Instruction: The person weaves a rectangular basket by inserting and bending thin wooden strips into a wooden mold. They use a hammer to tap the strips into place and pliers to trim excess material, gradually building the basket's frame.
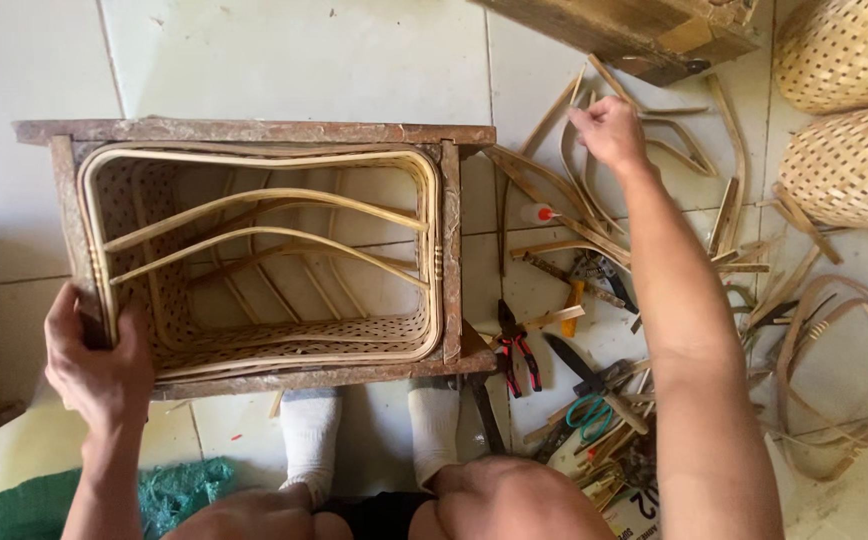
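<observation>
A rusty rectangular metal frame (254,131) stands on the tiled floor with a woven bamboo basket (284,345) fitted inside it; two curved bamboo strips (264,235) arch across its opening. My left hand (99,365) grips the frame's near left corner. My right hand (611,133) reaches out to the right and closes its fingers on a bent bamboo strip (569,160) in a loose pile on the floor.
Tools lie right of the frame: red-handled pliers (516,350), shears (584,372), a small glue bottle (536,213). Two woven baskets (844,165) stand at far right, bamboo hoops (844,380) below them. A wooden board (644,30) lies at top. My socked feet (374,430) rest under the frame.
</observation>
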